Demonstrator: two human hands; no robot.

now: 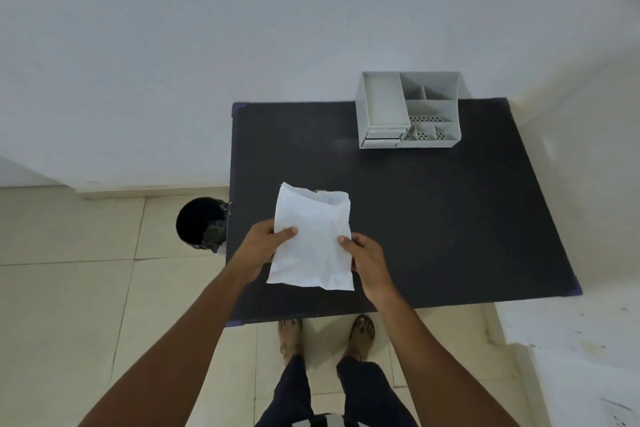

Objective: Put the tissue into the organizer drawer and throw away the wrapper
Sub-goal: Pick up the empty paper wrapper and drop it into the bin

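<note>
A white paper wrapper (311,239), flat and rectangular with an open top end, is held above the near part of the black table (433,211). My left hand (265,250) grips its left edge and my right hand (367,260) grips its right edge, thumbs on top. What is inside the wrapper is hidden. The grey desk organizer (410,111) stands at the table's far right, with several open compartments on top and a small shut drawer (382,141) at its lower left front.
A black round bin (201,222) stands on the tiled floor just left of the table's left edge, with dark crumpled material inside. A white wall rises behind the table. My feet show below the table's near edge. White sheets lie on the floor at the lower right.
</note>
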